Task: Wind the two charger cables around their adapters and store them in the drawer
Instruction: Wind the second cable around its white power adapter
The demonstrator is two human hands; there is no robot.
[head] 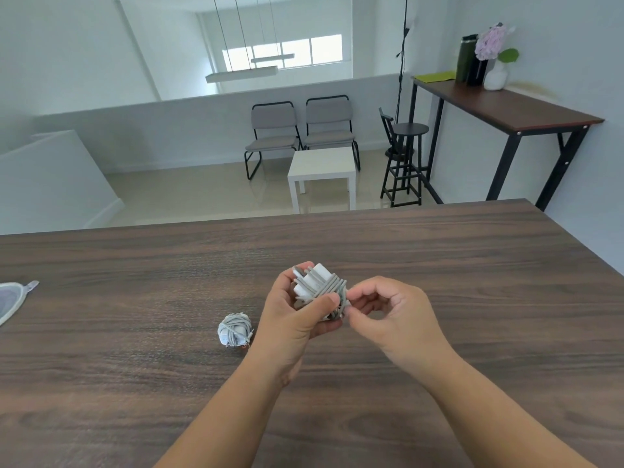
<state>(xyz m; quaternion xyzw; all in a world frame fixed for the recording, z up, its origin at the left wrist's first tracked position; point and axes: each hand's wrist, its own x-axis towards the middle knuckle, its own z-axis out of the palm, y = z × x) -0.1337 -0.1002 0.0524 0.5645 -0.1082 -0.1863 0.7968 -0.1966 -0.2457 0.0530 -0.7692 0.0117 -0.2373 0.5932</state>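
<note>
Grey cable [332, 288] crosses the white adapter [312, 282] in tight diagonal turns, and this bundle sits just below the centre of the frame, lifted a little above the dark wood-grain table [472, 271]. The left hand [293, 319] grips it from the left and beneath, thumb laid across the lower turns and fingers curled round the back. The right hand [388, 309] comes in from the right with thumb and forefinger drawn together at the bundle's right edge, pinching what looks like the last stretch of cable; the very end is hidden behind the fingertips, so whether it is tucked in cannot be told.

To the lower left of the hands, resting on the table and well clear of them, lies the second charger [235, 330], already wound into a compact ball with its cable around it. No drawer shows anywhere in the view.

By my reading, the winding step is nearly over: one charger is finished and the other is on its closing turns. The next move calls for securing the loose end under a neighbouring turn so the wrap does not spring open, keeping the left grip firm while the right works. After that, both bundles need gathering and carrying to the drawer, which must be somewhere out of frame.

At the far left edge, a pale mesh pouch [10, 298] with a zip tab lies partly in view.
</note>
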